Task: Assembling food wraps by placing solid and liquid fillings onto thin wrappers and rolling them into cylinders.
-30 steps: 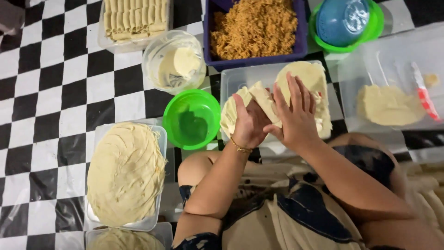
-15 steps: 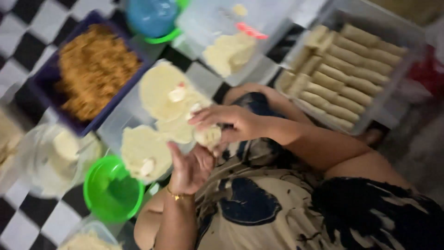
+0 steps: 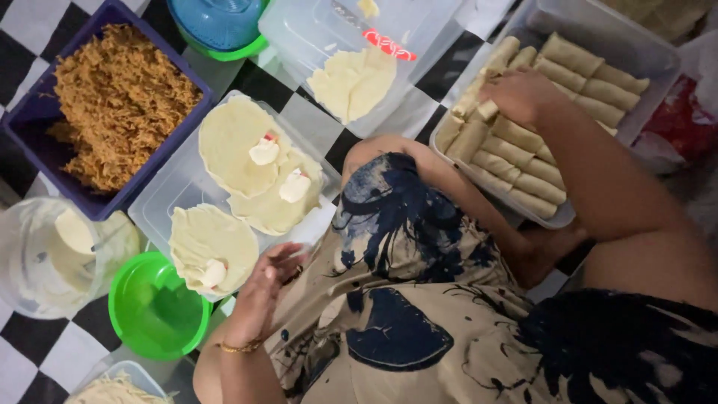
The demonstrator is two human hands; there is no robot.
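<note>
Right hand (image 3: 520, 93), upper right of frame, is curled over a pale rolled pastry (image 3: 486, 111), fingertips pinching it at the left end of the rows inside the clear rectangular plastic tray of rolls (image 3: 658, 52); the roll sits touching its neighbours, tucked w/ the other rolled pastries (image 3: 523, 164). Left hand (image 3: 263, 288), lower centre-left, is loosely open w/ fingers relaxed & slightly bent, holding nothing, hovering just beside the near edge of the clear shallow plastic lid-tray (image 3: 161, 191). On that tray lie three round thin pale wrappers (image 3: 228, 138), each w/ a small white dab of filling (image 3: 264, 151) on it; the nearest wrapper is just left of the left fingers. Gold bracelet (image 3: 241, 346) on left wrist. Bright green round plastic bowl (image 3: 157, 307) at lower left, near the left hand. Dark blue square tub of shredded brown filling (image 3: 112, 82) at upper left. Clear round tub w/ white paste (image 3: 63, 254) at the left edge. Top centre: clear plastic box w/ folded wrappers & a red-handled tool (image 3: 389, 45) inside. Black-and-white checked floor (image 3: 30, 352) under everything.
</note>
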